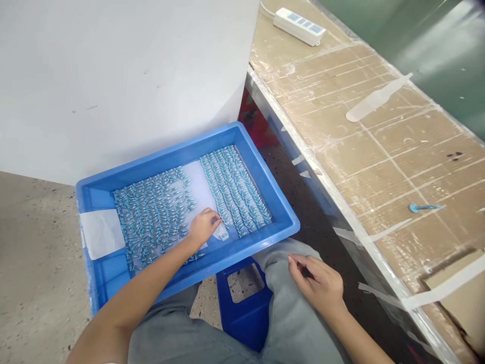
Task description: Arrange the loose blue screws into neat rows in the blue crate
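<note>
Left hand (204,225) inside blue tray (267,179), fingers curled in, tips together, over the pale strip between two groups of small teal pieces; cannot tell whether one is pinched. Right hand (320,284) above the right thigh, outside the tray, thumb and forefinger nearly meeting; contents, if any, too small to tell. Left group (153,217) looser, right group (233,189) in close slanting rows. White paper (102,233) over the tray's left end. Blue stool (246,323) between the knees. To the right, cardboard-covered surface (333,146) bearing white power strip (299,26) and round-headed blue item (415,208).
</note>
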